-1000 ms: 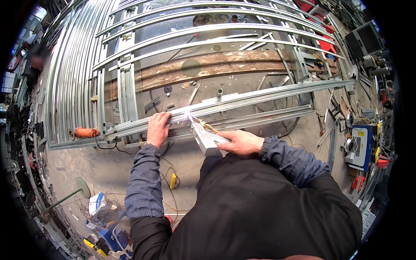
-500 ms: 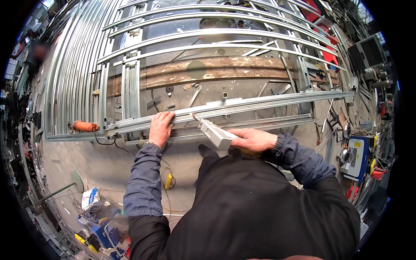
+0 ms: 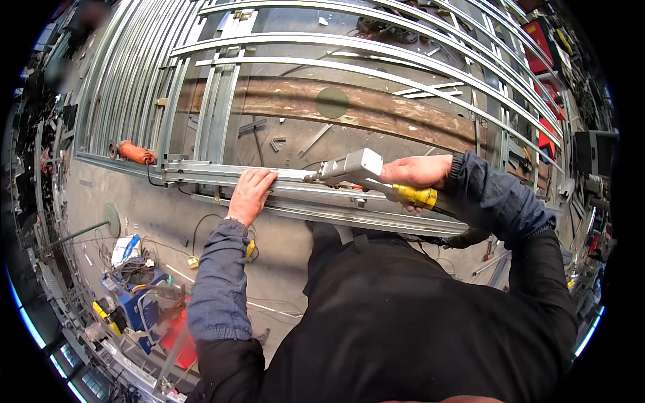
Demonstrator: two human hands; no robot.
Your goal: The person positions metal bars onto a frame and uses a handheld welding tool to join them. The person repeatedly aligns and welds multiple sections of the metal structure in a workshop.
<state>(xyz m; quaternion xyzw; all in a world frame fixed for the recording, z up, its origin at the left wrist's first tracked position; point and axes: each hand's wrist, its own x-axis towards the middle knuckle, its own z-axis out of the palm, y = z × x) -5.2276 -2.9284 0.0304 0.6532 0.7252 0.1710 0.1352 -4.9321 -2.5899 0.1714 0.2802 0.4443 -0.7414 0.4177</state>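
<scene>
My left hand [image 3: 248,196] is closed over a long galvanised metal rail [image 3: 295,174], with the fingertips curled over its top. In my right hand [image 3: 416,176] is a welding gun [image 3: 353,166] with a grey boxy body, a thin nozzle and a yellow handle. Its nozzle points left, low over the rail and a short way right of my left fingers; I cannot tell whether it touches. A dark hose [image 3: 463,238] hangs by my right forearm. Part of the right fingers is hidden behind the handle.
An orange angle grinder [image 3: 132,152] lies on the frame's left corner. Long metal bars [image 3: 295,64] cross the frame ahead, with a rusty beam [image 3: 289,101] beneath. Behind on the left stand a blue machine [image 3: 138,289] and a green round-based stand [image 3: 113,220]; cables trail on the floor.
My right hand has lifted and moved forward and right with the welding gun, turning its nozzle to point left. My left hand stays on the rail. The whole view has shifted and turned.
</scene>
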